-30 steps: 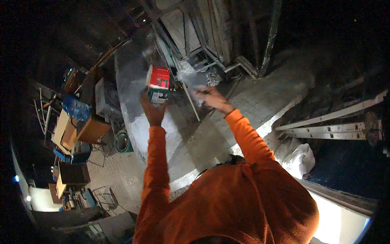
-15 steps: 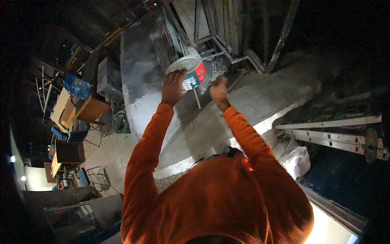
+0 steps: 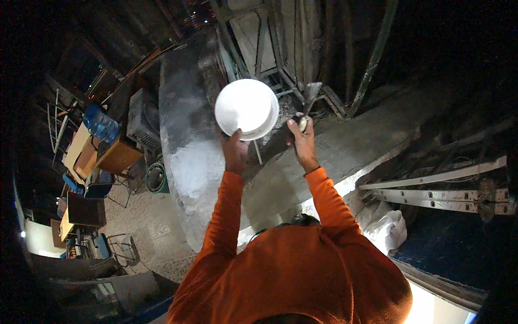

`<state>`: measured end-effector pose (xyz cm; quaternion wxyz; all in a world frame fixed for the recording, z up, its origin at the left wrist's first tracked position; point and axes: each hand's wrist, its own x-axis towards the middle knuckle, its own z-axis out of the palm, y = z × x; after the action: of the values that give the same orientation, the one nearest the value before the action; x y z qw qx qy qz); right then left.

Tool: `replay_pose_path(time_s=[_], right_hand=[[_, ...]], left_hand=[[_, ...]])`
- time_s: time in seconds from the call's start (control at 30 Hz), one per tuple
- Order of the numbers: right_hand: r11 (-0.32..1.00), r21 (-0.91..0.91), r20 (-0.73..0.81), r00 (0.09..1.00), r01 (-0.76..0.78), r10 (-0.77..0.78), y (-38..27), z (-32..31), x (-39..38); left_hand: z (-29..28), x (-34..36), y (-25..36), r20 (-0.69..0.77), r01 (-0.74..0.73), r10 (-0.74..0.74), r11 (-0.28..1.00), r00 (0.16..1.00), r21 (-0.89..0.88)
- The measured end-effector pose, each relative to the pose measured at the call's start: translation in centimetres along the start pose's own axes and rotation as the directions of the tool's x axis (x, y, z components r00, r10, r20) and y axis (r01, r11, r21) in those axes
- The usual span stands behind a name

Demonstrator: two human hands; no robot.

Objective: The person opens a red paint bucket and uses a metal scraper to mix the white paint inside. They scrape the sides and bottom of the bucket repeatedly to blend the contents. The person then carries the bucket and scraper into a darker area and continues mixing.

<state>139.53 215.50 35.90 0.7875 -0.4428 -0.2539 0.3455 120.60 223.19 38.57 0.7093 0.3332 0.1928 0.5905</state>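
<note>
My left hand (image 3: 235, 153) grips the lower edge of a round white bucket (image 3: 246, 108), with the thumb over the rim. The bucket's round face is tilted toward me and glares so brightly that I cannot make out what is inside. Closed around the pale handle of a putty knife (image 3: 311, 98), my right hand (image 3: 303, 141) is just right of the bucket. The knife's flat, widening blade points up and away from me. A thin pale stick (image 3: 258, 153) shows below the bucket.
Metal frames (image 3: 286, 59) lean beyond my hands. A rough grey concrete ledge (image 3: 186, 167) lies below. To the right are a ladder (image 3: 437, 195) and a white sack (image 3: 386, 227). Desks (image 3: 121, 154), a water bottle (image 3: 101, 123) and a green bin (image 3: 156, 178) stand left.
The bucket has turned: its red and green label and grey round face are out of sight, and its white face is toward me. My right hand has moved slightly right; the putty knife now shows clearly.
</note>
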Motion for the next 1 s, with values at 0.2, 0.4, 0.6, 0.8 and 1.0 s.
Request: replay_pose_path(time_s=[0.2, 0.4, 0.6, 0.8, 1.0], right_hand=[[0.939, -0.259, 0.120, 0.972, 0.227, -0.202, -0.8, -0.8, 2.2], [0.760, -0.556, 0.262, 0.939, 0.337, -0.224, -6.2, -0.5, 1.5], [0.598, -0.611, 0.463, 0.847, 0.519, -0.262, -10.9, -0.6, 0.2], [-0.176, -0.625, 0.768, 0.639, 0.761, 0.034, -14.3, 0.0, -0.8], [-0.401, -0.483, 0.869, 0.481, 0.778, -0.113, -12.2, -0.4, 3.5]], left_hand=[[0.4, -2.8, -1.6, 0.220, -0.023, -0.042, 0.959, 0.975, 0.282], [3.1, -1.9, 4.8, 0.178, -0.030, -0.116, 0.753, 0.977, 0.657], [2.2, -0.2, 7.0, 0.172, -0.229, 0.152, 0.701, 0.973, 0.675], [4.5, 2.5, 10.3, 0.364, -0.283, -0.080, 0.483, 0.928, 0.829], [7.2, 4.0, 8.8, 0.481, -0.366, -0.142, 0.478, 0.865, 0.799]])
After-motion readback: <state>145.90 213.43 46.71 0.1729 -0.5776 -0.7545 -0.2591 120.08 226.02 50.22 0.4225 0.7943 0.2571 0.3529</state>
